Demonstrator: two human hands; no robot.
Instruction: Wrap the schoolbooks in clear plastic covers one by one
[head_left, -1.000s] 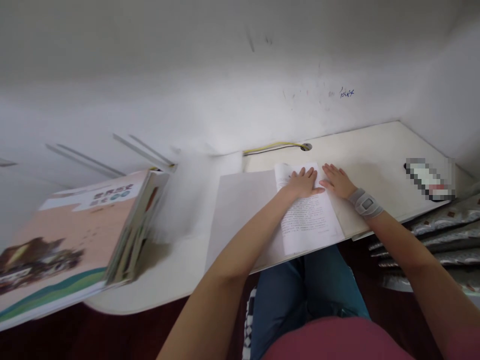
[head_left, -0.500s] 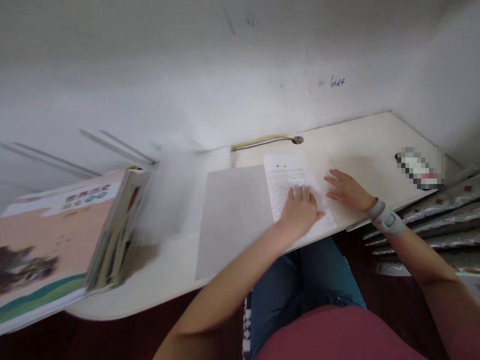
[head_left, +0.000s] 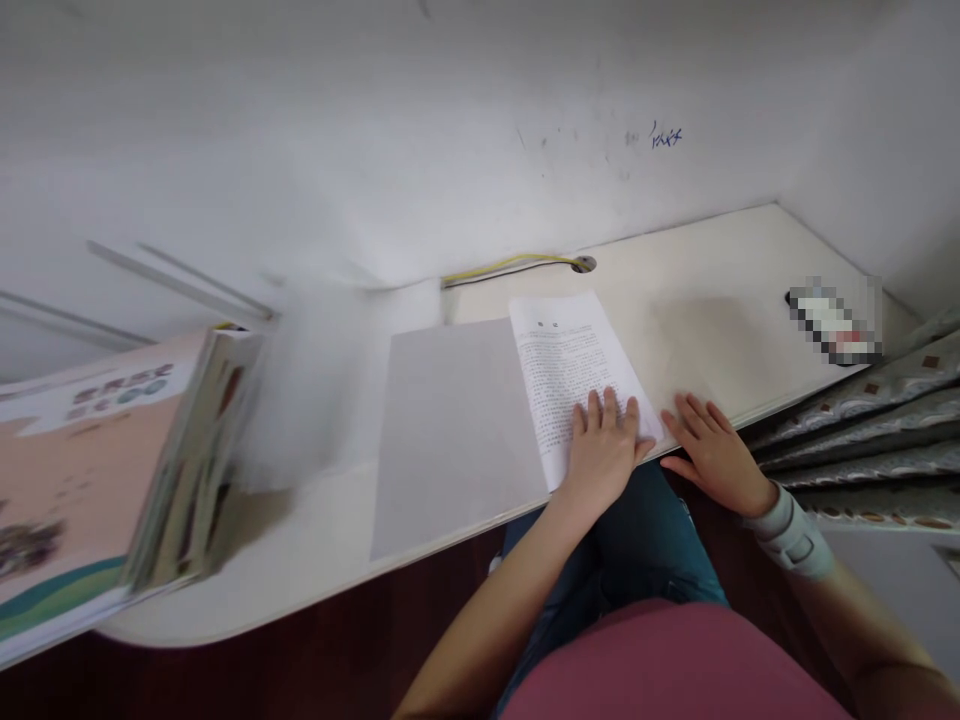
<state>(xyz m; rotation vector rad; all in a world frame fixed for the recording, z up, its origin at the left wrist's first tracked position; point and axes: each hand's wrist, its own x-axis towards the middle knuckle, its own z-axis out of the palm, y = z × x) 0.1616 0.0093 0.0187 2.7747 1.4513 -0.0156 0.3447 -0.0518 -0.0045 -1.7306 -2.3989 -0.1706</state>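
Note:
A book (head_left: 551, 355) lies open on the white desk, with a printed page on its right side and a plain grey sheet or inner cover (head_left: 457, 430) on its left. My left hand (head_left: 604, 445) rests flat on the lower part of the printed page, fingers spread. Just right of the book, at the front edge of the desk, is my right hand (head_left: 716, 450), its fingers stretched out and nothing in it. A light grey band (head_left: 787, 530) circles my right wrist.
A stack of books (head_left: 112, 430) with a pink top cover stands at the left. A pixelated phone-like object (head_left: 832, 325) lies at the far right. Yellow cable (head_left: 517, 262) runs into a hole (head_left: 583, 265) by the wall. Patterned curtain (head_left: 885, 420) folds hang beside the desk's right front.
My right hand has drawn back toward the front edge. My left hand has slid slightly down the page, its fingers now flatter and more spread. The view has shifted a little.

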